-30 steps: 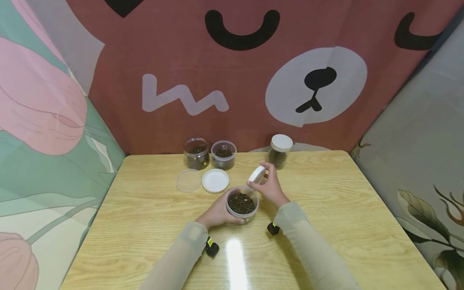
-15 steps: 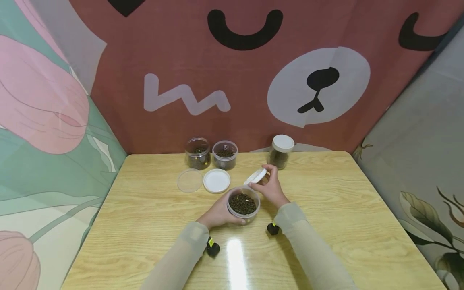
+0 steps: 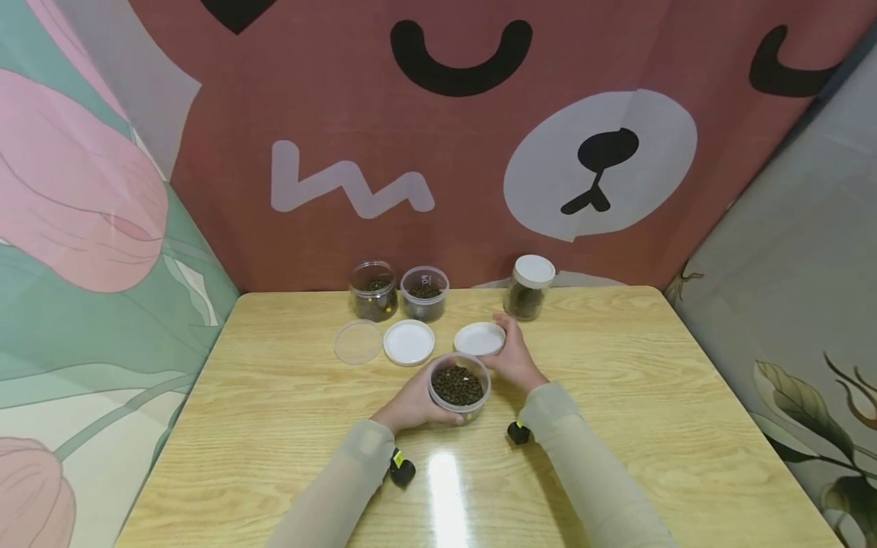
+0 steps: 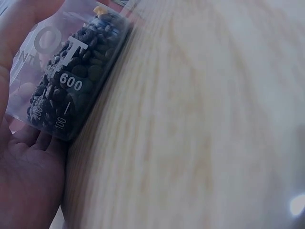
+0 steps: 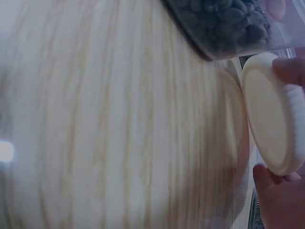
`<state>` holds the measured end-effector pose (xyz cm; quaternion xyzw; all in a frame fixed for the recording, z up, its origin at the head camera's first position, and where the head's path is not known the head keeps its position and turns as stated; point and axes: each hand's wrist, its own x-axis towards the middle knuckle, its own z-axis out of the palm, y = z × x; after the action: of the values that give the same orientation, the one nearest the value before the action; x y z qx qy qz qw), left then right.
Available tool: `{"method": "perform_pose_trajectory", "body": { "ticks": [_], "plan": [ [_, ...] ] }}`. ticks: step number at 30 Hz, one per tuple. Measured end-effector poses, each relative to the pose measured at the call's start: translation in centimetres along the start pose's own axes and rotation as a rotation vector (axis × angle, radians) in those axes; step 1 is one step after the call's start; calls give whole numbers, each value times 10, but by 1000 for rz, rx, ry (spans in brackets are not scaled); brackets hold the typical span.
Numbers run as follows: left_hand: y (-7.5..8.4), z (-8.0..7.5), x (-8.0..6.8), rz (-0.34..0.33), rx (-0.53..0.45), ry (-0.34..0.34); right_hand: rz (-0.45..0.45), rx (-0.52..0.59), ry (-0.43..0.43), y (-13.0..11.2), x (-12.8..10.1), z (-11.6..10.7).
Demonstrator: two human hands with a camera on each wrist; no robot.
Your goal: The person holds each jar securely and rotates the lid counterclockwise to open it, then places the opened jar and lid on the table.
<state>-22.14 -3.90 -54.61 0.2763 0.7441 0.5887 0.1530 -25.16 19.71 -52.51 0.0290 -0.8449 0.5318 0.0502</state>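
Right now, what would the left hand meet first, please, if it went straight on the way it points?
Probably the right hand, holding the white lid, just beyond the left hand and its tub; the depth between them is unclear.

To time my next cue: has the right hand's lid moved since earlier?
Yes, leftward: the held lid tipped flatter, its edge nearer the resting white lid.
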Motion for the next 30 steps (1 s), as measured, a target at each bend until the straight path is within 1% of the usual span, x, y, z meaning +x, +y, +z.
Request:
{"method": "perform_pose_trajectory", "body": {
  "ticks": [4, 9, 14, 18, 23, 27, 30],
  "plan": [
    [-1, 0, -1, -7, -3, 4, 25, -83, -1, 2, 1, 2],
    [-3, 0, -1, -8, 1, 7, 64, -165, -32, 1, 1, 4],
    [-3, 0, 0, -10, 10, 3, 63, -249, -40, -1, 1, 5],
    [-2, 0, 0, -20, 21, 1, 58, -280, -38, -2, 1, 6],
    [0, 0, -1, -27, 33, 3, 57, -338, -54, -2, 4, 8],
    [3, 0, -2, -38, 39, -1, 79, -380, -68, -3, 6, 8],
    [6, 0, -3, -38, 31, -4, 107, -385, -76, -4, 7, 8]
  ]
}}
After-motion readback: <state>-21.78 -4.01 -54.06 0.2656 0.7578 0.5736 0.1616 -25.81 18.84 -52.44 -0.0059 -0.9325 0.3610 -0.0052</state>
